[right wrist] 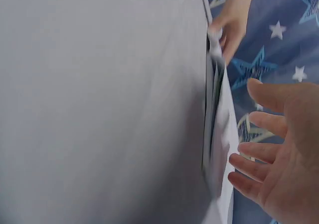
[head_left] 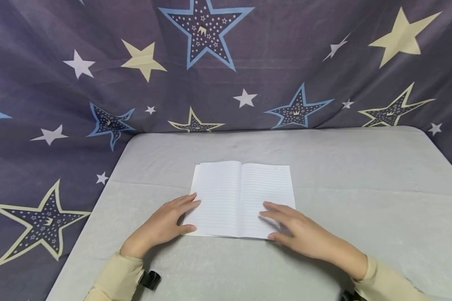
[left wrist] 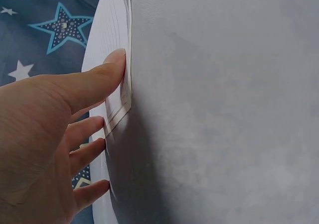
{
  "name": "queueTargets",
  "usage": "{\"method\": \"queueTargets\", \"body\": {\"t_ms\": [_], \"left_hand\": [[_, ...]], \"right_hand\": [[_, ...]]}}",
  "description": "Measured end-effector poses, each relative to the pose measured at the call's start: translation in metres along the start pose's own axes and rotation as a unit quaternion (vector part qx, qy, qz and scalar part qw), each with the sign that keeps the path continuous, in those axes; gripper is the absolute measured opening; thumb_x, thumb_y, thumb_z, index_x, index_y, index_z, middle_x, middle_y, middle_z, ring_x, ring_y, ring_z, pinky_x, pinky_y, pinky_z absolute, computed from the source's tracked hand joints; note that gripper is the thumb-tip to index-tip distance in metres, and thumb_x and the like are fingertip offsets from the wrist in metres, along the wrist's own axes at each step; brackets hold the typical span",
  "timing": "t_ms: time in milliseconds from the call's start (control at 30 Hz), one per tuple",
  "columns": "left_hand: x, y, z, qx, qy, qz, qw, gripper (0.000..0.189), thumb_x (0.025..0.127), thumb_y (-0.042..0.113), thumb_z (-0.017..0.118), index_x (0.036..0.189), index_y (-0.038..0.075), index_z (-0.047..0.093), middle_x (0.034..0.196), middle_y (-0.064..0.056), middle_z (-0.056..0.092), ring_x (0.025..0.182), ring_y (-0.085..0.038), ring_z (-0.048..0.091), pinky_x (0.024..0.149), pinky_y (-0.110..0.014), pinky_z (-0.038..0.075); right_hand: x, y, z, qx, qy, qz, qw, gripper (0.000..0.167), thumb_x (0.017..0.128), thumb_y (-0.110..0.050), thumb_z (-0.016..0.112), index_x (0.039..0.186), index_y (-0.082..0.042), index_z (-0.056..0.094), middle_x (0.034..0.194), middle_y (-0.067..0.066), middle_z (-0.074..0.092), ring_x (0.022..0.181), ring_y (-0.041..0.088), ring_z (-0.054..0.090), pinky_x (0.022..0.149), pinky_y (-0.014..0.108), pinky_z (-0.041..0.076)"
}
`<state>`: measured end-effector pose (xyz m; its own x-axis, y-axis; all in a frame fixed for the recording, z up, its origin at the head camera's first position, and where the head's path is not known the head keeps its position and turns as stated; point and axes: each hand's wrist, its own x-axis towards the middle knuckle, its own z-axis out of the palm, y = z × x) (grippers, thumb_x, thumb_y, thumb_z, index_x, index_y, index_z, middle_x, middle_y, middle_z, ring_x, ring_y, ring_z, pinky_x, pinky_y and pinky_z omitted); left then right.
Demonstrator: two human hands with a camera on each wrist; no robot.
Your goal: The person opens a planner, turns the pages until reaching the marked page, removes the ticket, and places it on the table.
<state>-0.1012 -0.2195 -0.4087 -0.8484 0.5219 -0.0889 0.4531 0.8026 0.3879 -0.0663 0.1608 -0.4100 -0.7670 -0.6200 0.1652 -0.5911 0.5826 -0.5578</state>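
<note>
An open notebook (head_left: 218, 196) with lined white pages lies flat on the grey-covered table, its spine running away from me. My left hand (head_left: 163, 223) rests at the notebook's left edge, fingers spread and thumb over the near left corner. In the left wrist view that thumb (left wrist: 107, 77) lies on the page edge, with the other fingers beside the corner. My right hand (head_left: 305, 234) is over the lower part of the right page, fingers loosely extended. Seen from the right wrist, its fingers (right wrist: 256, 169) are spread apart with nothing between them, next to the slightly lifted page edges.
The table (head_left: 361, 167) has a light grey cloth with a crease across it. Behind and to the left hangs a dark curtain (head_left: 271, 50) patterned with stars. A small black device (head_left: 150, 280) sits at the left wrist.
</note>
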Motion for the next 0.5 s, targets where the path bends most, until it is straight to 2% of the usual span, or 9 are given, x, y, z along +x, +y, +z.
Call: {"method": "queueTargets", "body": {"t_ms": [100, 233, 500], "left_hand": [[0.0, 0.0, 0.0, -0.001, 0.0, 0.001, 1.0, 0.071, 0.085, 0.03, 0.079, 0.146, 0.008, 0.05, 0.155, -0.013, 0.039, 0.14, -0.038, 0.036, 0.111, -0.059, 0.031], [-0.001, 0.001, -0.001, -0.001, 0.0, 0.003, 1.0, 0.07, 0.085, 0.03, 0.079, 0.145, 0.008, 0.05, 0.155, -0.013, 0.039, 0.14, -0.038, 0.036, 0.111, -0.059, 0.031], [-0.001, 0.001, -0.002, 0.0, 0.0, 0.003, 1.0, 0.07, 0.085, 0.029, 0.079, 0.145, 0.007, 0.05, 0.155, -0.013, 0.039, 0.141, -0.038, 0.036, 0.111, -0.059, 0.03]], "right_hand": [[-0.008, 0.014, -0.007, -0.014, 0.009, 0.002, 0.9999, 0.06, 0.082, -0.025, 0.081, 0.136, -0.01, 0.061, 0.147, 0.018, 0.048, 0.134, 0.038, 0.045, 0.107, 0.056, 0.038], [-0.015, 0.03, -0.015, -0.032, -0.007, 0.018, 0.9993, 0.07, 0.075, -0.025, 0.087, 0.138, -0.01, 0.059, 0.149, 0.019, 0.045, 0.137, 0.043, 0.039, 0.107, 0.061, 0.035], [-0.019, 0.043, -0.024, -0.058, -0.031, 0.039, 0.9971, 0.075, 0.075, -0.035, 0.086, 0.14, -0.011, 0.057, 0.155, 0.017, 0.037, 0.141, 0.043, 0.032, 0.106, 0.065, 0.034]]}}
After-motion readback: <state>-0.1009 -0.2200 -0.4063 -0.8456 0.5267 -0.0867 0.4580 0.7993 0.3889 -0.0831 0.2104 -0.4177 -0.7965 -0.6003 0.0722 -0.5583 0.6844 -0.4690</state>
